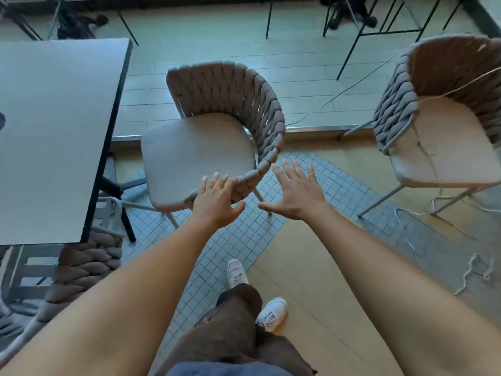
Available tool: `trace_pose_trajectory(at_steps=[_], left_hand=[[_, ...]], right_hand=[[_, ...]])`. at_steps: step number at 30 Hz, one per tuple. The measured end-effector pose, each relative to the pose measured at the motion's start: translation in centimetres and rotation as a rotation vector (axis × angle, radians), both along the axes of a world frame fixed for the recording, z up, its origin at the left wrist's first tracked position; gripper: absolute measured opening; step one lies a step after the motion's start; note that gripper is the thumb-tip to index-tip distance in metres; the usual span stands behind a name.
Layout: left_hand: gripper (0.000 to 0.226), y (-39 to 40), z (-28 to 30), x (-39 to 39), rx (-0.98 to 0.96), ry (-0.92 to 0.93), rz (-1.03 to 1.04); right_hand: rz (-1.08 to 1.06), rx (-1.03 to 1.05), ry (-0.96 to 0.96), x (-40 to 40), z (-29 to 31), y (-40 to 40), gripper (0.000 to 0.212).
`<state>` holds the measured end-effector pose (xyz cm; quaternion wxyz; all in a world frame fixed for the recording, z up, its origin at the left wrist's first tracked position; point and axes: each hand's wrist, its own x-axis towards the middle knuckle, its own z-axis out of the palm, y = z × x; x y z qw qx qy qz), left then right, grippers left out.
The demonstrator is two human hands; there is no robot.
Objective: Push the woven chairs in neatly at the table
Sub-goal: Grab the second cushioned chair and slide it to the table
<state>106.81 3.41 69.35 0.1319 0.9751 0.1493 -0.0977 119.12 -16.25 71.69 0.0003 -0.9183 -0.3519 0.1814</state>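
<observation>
A woven chair with a grey cushion stands to the right of the grey table, its seat facing the table and apart from the edge. My left hand is spread over the near end of its woven armrest, fingers apart, not closed around it. My right hand hovers open just right of that armrest, touching nothing. A second woven chair stands further right, away from the table. A third woven chair sits tucked under the table's near edge at lower left.
White cords trail across the floor by the right chair's legs. The table's dark base is beneath it. Dark metal chair and table legs line the far side. My feet stand on tiled floor behind the middle chair.
</observation>
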Motion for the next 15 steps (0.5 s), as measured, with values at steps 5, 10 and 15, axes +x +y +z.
trace_pose_trajectory(at_steps=[5,10,15], left_hand=[[0.077,1.1,-1.9,3.3,-0.016,0.053,0.075],[0.079,1.8,-4.3,7.2,-0.064,0.118,0.153],[0.081,1.3,-6.4,10.2,-0.121,0.179,0.165]], right_hand=[[0.046,-0.005,0.029,4.5,-1.7,1.5,0.116],[0.128,-0.046,0.047,8.9,-3.5,3.2,0.116],[0.188,-0.06,0.058,13.4,-5.5,5.4,0.117]])
